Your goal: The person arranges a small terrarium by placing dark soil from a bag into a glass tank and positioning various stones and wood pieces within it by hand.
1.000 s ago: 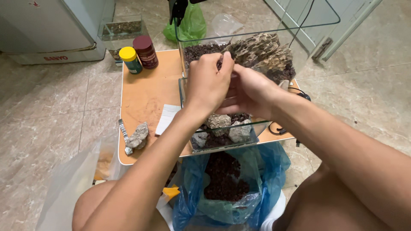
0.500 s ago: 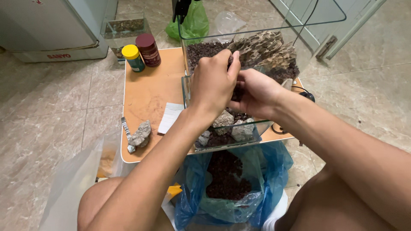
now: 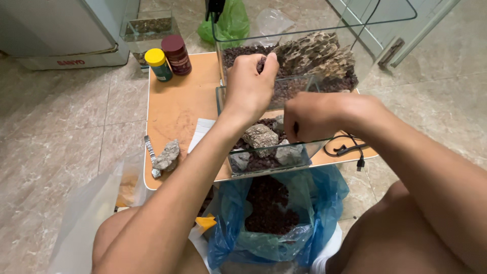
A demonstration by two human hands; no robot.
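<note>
Left hand (image 3: 252, 83) was inside the glass tank (image 3: 264, 127), raised over the dark gravel (image 3: 284, 89). Its fingers (image 3: 268, 62) were curled and pressed together at the tips, pinching what looked like a few dark grains; the exact contents of the pinch could not be made out. Right hand (image 3: 317, 115) sat lower and nearer the front pane, closed in a loose fist, knuckles up. Whether it held anything could not be told, since the fingertips were hidden under the palm.

Below the hands, pale grey stones (image 3: 261, 137) lay on the gravel at the front of the tank, touching one another. At the back, a large ridged brown rock (image 3: 312, 53) leaned across the gravel bed, just beside the left fingertips.

The tank stood on a small orange table (image 3: 175, 106). On the table: a loose grey stone (image 3: 166, 155) near the front left edge, a white sheet of paper (image 3: 203, 132) partly under the left forearm, a yellow-capped jar (image 3: 158, 63) and a dark red jar (image 3: 176, 53) at the far corner. A black cable (image 3: 350, 149) trailed off the right side. A blue bag (image 3: 324, 187) of dark gravel sat open on the floor against the table front.

Risks, as judged: the tank's front edge appeared to sit near the table's edge, so a push from the right fist on the pane could shift it toward the bag. A knock from the left wrist might tip the leaning rock against the glass. Grains dropped from height could scatter over the pale stones.
</note>
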